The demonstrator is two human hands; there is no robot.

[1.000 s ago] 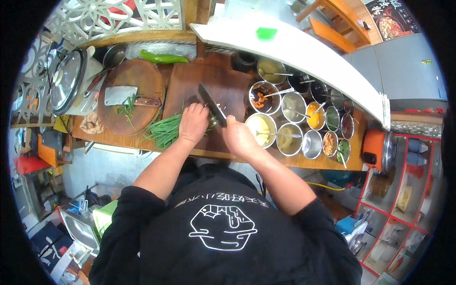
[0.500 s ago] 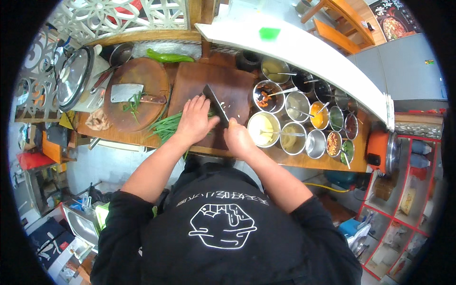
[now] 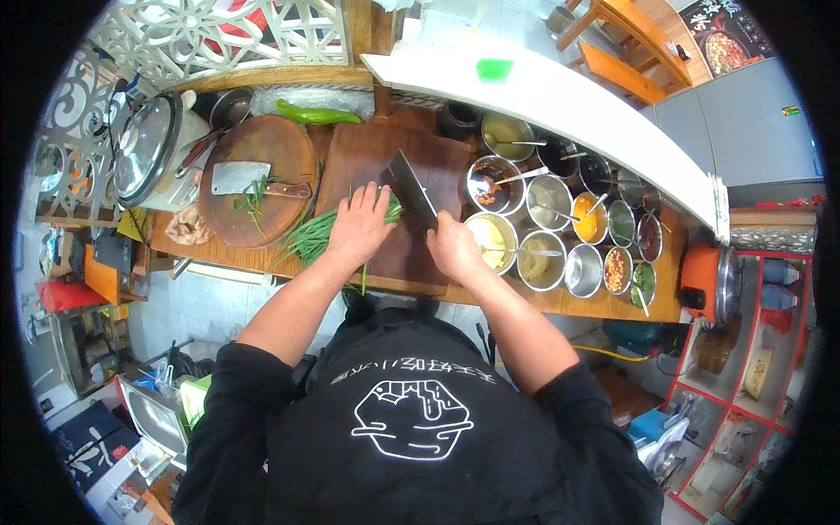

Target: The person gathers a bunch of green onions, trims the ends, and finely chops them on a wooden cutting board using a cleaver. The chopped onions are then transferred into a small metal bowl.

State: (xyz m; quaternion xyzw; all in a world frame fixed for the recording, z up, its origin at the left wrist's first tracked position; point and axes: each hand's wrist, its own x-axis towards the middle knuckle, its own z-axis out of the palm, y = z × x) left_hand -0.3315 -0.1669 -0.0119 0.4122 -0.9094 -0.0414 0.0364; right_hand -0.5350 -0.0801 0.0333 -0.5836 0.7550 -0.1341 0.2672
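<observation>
The person's left hand (image 3: 360,223) is resting palm-down on a bunch of green stalks (image 3: 313,238), which is lying across the near left part of a rectangular board (image 3: 385,157) toward the tabletop's (image 3: 560,302) front edge. Its fingers are lying a little spread over the bunch (their undersides are hidden, so I cannot tell whether they are gripping). The right hand (image 3: 455,245) is closing its fingers around the handle of a dark knife (image 3: 413,192), and the blade is slanting toward the back left, just to the right of the stalks' ends. Whether its edge is touching the board, I cannot tell.

Near the tabletop's left edge, a round board (image 3: 289,157) is carrying a cleaver (image 3: 242,178) and a few loose green pieces (image 3: 254,203). A green pepper (image 3: 317,114) is lying along the back edge, and a lidded pot (image 3: 162,149) is standing at the back left corner. Metal bowls (image 3: 582,268), several with spoons, are crowding the right part up to the front edge.
</observation>
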